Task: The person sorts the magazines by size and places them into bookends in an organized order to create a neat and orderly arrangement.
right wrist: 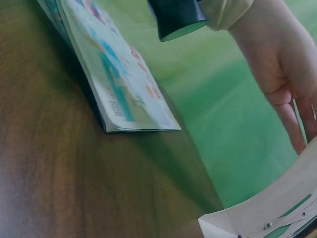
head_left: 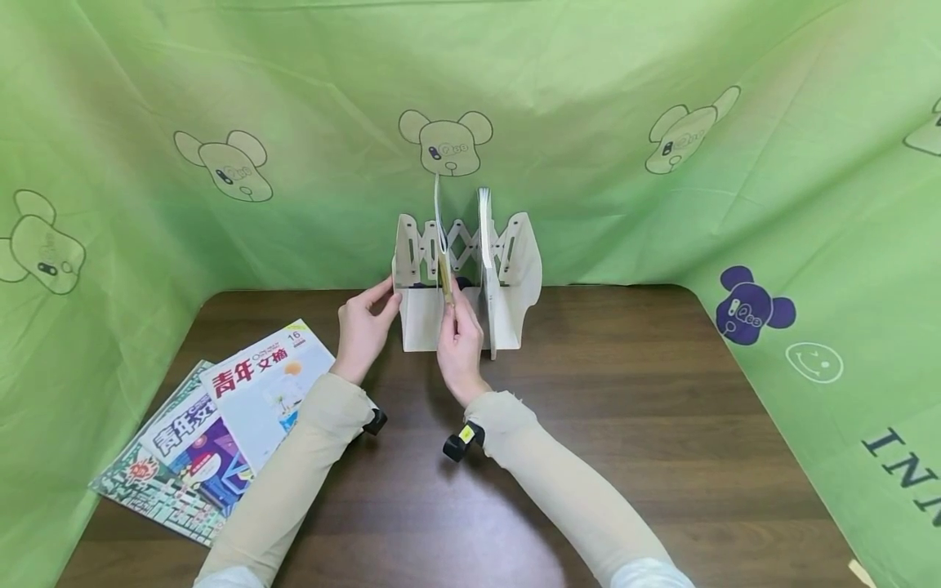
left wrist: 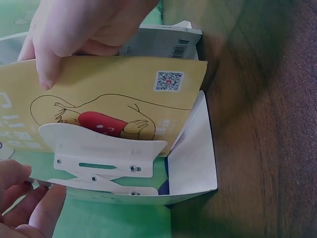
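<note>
Green cloth printed with bear faces [head_left: 588, 49] hangs behind and beside a brown wood-grain table [head_left: 647, 449]. White expanding bookstand with lattice links [head_left: 422, 322] sits at the table's far edge, around mid-length. Thin yellow-covered magazine [left wrist: 124, 84] is upright in it, beside a small inner divider; a pale, white-edged book [head_left: 486, 253] stands to its right, apart. Overlapping colourful magazines [head_left: 250, 384] lie near the table's left edge.

Likely risks: thin magazine could bow or tip if released without side support; pulling the left end panel could slide or stretch the stand, widening the gap.

Pose: both beige-sleeved forearms reach forward from the near edge. Right hand [head_left: 461, 351] clamped on the yellow magazine, thumb on its cover; left hand [head_left: 363, 331] pinches the stand's left end panel.
</note>
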`<state>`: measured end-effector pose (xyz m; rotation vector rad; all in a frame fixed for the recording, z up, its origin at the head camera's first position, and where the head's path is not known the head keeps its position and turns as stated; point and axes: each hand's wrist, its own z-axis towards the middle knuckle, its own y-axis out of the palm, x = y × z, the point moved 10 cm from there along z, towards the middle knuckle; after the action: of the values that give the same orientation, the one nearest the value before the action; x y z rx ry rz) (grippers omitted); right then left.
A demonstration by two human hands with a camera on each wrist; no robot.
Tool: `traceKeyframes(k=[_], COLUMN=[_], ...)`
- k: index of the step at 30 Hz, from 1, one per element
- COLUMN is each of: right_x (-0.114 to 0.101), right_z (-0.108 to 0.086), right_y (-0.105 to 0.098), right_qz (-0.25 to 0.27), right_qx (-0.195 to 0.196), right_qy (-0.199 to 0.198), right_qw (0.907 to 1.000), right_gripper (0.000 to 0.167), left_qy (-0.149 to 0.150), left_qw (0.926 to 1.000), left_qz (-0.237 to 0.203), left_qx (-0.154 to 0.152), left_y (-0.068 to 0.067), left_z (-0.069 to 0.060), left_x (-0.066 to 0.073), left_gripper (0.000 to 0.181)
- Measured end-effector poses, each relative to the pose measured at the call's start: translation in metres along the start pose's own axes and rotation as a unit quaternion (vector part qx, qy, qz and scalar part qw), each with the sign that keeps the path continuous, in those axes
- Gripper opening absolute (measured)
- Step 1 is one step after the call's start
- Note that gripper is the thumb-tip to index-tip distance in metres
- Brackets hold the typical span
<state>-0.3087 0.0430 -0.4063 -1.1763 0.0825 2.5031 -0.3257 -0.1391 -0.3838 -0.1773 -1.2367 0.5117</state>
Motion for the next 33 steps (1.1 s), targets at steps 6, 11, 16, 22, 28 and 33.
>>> traceKeyframes(k=[6,11,16,22,28,33], right_x=[-0.001,-0.004,-0.005,-0.005,-0.006,-0.015], right_z=[-0.005,-0.009,-0.011,-0.012,-0.013,-0.016], right_y=[0.002,0.001,0.002,0.002,-0.003,-0.012], right_qz=[-0.006,-0.007,-0.004,-0.011,-0.022,-0.017], right_qx=[-0.004,-0.015,-0.031,-0.049,-0.053,-0.058], right_qy=[-0.022,-0.04,-0.042,-0.024,-0.025,-0.059], right_qw=[0.9997,0.9991,0.9986,0.9984,0.998,0.9964], right_gripper=[0.044,0.045,0.046,0.052,0.056,0.056], left_qy=[0.006,0.007,0.008,0.004,0.005,0.009], left_qw=[1.0,0.9999,0.9999,0.9999,0.9998,0.9997], left_qz=[-0.001,-0.002,-0.003,-0.012,-0.016,-0.02], left_qx=[0.005,0.007,0.01,0.009,0.006,0.004], left_y=[0.0,-0.001,-0.001,-0.001,0.0,0.001], left_z=[-0.001,0.0,-0.001,-0.001,-0.001,0.0], left_x=[0.001,0.001,0.001,-0.001,-0.001,0.0], left_gripper=[0.036,0.035,0.035,0.036,0.036,0.036])
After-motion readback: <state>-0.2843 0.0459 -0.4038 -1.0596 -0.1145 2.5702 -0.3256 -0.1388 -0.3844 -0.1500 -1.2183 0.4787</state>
